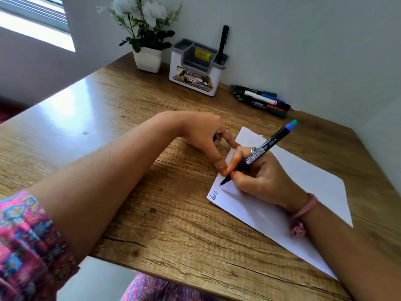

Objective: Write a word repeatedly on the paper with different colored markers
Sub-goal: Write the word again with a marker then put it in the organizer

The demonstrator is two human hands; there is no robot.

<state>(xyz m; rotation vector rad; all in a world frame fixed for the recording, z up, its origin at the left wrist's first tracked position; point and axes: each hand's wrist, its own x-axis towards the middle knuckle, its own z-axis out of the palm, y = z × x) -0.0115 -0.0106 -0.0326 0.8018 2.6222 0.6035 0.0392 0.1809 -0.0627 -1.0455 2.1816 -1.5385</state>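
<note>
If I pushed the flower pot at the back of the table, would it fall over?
It might tip. The flower pot looks small while its white flowers and stems stand much taller, so it seems top-heavy. Its base looks flat on the wooden table, so a low, gentle push would probably slide it instead. It stands close to the grey organiser and could bump it.

Wooden table [108,148] with paper [303,181], markers [260,101], organizer [195,83], flowerpot [147,59].
</note>
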